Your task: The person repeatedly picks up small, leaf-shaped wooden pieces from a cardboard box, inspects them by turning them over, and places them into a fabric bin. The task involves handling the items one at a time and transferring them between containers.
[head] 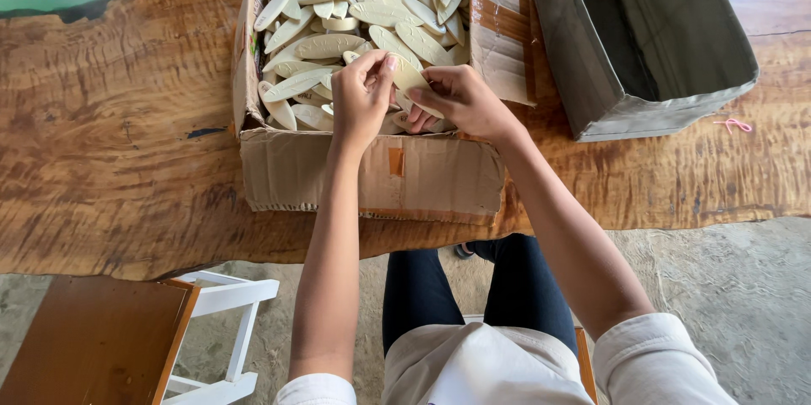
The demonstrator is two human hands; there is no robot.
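Observation:
An open cardboard box (372, 173) sits on a live-edge wooden table (127, 135), filled with several pale oval wooden pieces (329, 46). Both hands hover over the box's near half. My left hand (361, 97) and my right hand (456, 99) together hold one pale oval piece (408, 77) between their fingertips, just above the pile. My forearms reach forward from my lap.
A grey fabric bin (642, 42), open and seemingly empty, stands right of the box. A small pink string (733, 125) lies beside it. A brown-topped white stool (127, 337) stands below the table's edge at left. Concrete floor lies beneath.

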